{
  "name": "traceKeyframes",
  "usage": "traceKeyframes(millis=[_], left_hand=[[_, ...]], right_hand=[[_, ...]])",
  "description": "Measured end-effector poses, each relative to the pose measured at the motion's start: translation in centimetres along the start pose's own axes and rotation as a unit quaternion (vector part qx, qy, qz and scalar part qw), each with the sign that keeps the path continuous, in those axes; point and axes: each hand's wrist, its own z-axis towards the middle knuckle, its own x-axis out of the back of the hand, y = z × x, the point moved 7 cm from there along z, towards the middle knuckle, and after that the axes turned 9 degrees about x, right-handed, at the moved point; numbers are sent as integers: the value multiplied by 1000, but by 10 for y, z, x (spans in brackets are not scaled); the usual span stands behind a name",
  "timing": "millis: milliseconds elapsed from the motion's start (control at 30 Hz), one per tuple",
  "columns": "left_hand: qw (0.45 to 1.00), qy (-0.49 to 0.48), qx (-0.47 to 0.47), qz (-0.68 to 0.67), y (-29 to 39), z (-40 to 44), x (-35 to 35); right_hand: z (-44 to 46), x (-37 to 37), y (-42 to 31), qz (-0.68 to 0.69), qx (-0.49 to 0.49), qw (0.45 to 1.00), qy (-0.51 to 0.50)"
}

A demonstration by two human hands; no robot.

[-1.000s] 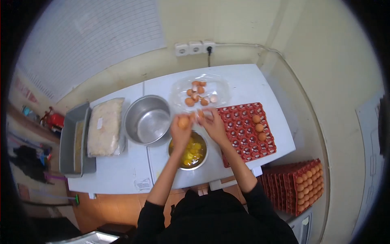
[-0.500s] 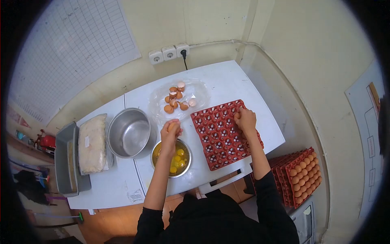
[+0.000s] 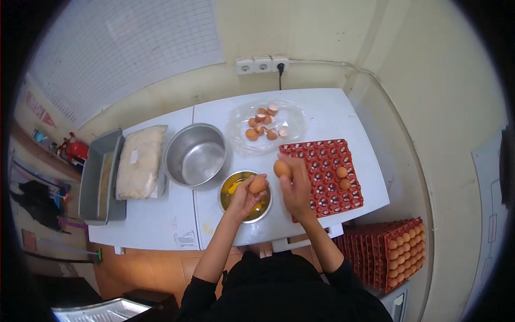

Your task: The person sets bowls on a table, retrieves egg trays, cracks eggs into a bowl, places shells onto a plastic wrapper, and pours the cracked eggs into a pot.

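My left hand (image 3: pixel 243 199) is closed around a brown egg (image 3: pixel 258 186), above a round metal bowl (image 3: pixel 221 197) containing several yolks and clear egg white. Beside it, to the right, my right hand (image 3: pixel 298 193) grips another brown egg (image 3: pixel 281 168), somewhat blurred, at the left edge of a red egg tray (image 3: pixel 328 155). Two brown eggs (image 3: pixel 343 177) sit in the tray's right side; the cups I can see elsewhere hold none. Behind the bowl, several cracked eggshells (image 3: pixel 260 129) lie on a clear plastic bag (image 3: pixel 296 124).
A large, deep metal pot (image 3: pixel 196 155) stands left of the bowl. Farther left are a wrapped pale block (image 3: pixel 140 166) and a grey bin (image 3: pixel 99 180). Stacked egg trays (image 3: pixel 370 252), with eggs visible, stand low at the right. Wall sockets (image 3: pixel 263 65) are behind the white table (image 3: pixel 214 225).
My right hand has come left from the tray with an egg, uncovering two eggs there. My left hand still holds its egg, now right over the bowl. The camera view has shifted.
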Motion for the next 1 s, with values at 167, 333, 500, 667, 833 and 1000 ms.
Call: traceKeyframes(millis=[167, 333, 500, 667, 833, 1000], left_hand=[[993, 109, -39, 28, 1, -18, 5], [993, 70, -92, 23, 12, -44, -2], [921, 110, -243, 284, 39, -71, -24], [912, 136, -237, 307, 47, -80, -16], [942, 121, -194, 244, 46, -86, -8], [990, 62, -62, 108, 30, -76, 11]], right_hand=[[-33, -50, -1, -105, 83, 973, -188], [-28, -47, 35, 151, -194, 965, -90], [-46, -77, 63, 207, -297, 925, -118], [-48, -92, 60, 262, -348, 879, -191], [-43, -94, 51, 245, -262, 904, -233], [-42, -95, 62, 256, -263, 900, -237]])
